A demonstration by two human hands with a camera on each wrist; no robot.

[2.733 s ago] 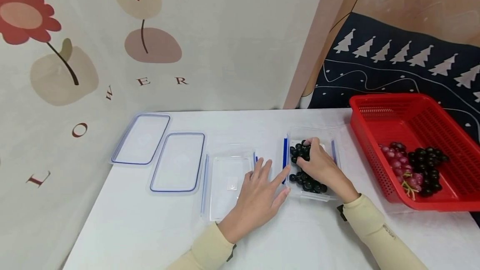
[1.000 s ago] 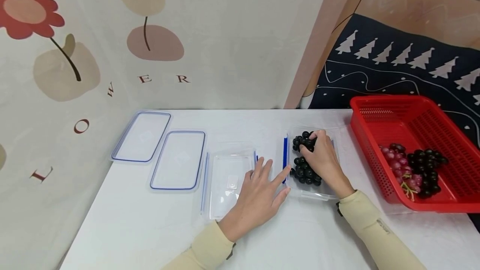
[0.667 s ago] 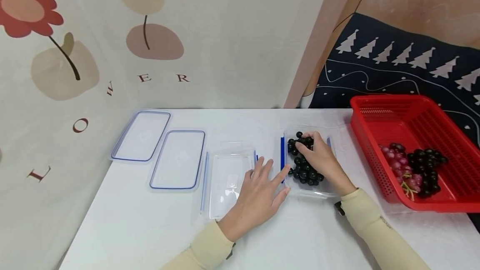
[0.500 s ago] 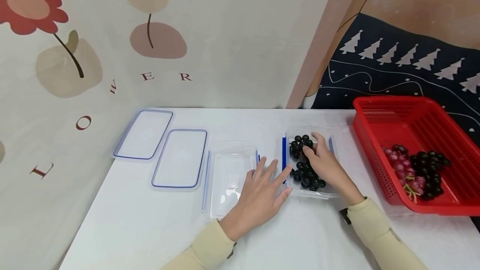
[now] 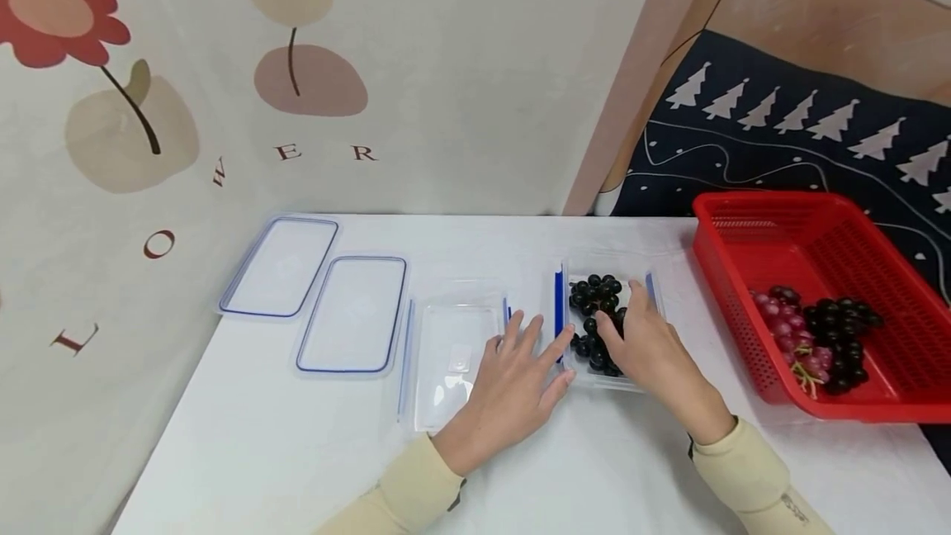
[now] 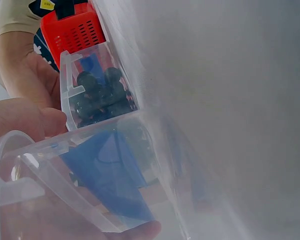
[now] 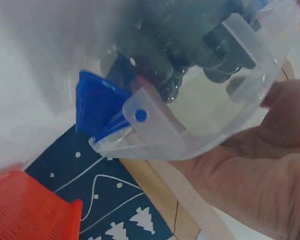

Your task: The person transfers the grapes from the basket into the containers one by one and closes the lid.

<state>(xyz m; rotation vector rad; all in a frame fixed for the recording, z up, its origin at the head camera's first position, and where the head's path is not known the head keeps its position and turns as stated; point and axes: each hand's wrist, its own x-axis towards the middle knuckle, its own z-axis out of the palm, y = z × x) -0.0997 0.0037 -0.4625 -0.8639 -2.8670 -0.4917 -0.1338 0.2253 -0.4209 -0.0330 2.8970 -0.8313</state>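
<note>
Shifting to nearer black grapes (image 5: 596, 355), right hand (image 5: 657, 357)

Two lids (image 5: 352, 314), two containers (image 5: 446, 329), one basket (image 5: 817, 258)

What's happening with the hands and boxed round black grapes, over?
Left hand spread over edge of rectangular clear plastic box. Right hand at round black grapes inside similar box, grip unclear. Blue-rimmed clear plastic lids lie aside, not blocking.

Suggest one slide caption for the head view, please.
Right hand at black grapes in a clear container, a red basket nearby.
</note>
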